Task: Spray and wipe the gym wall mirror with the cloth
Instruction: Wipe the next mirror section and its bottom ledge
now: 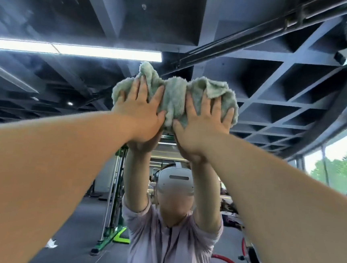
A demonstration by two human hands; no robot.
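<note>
Wipe step in hand, high on the mirror [254, 109]. Both arms stretched up and forward. Left hand [137, 111] and right hand [201, 125] lie side by side, fingers spread flat, palms pressing a bunched pale green cloth [175, 93] against the glass. Neither hand is clenched; the cloth is pinned under open palms rather than gripped, thumbs almost touching at its lower middle. Cloth is crumpled, with folds sticking out above and to both sides of the hands.

The mirror fills the view: the reflection shows the person's raised arms meeting the real hands at the cloth, a headset, a light short-sleeved shirt [168, 246], a green-based gym rack [113, 210] to the left, dark ceiling grid and a strip light [75, 49] above, windows at right. A hazy patch on the glass left of the cloth, could be spray mist or glare, cannot tell.

No spray bottle in view, so spraying looks done for this patch, judging by the wiping posture.

Next move calls for keeping even palm pressure and sweeping the cloth sideways or downward over the upper glass, overlapping strokes. Reach is near its limit, so pressure may drop and the loose folds may streak or slip.
</note>
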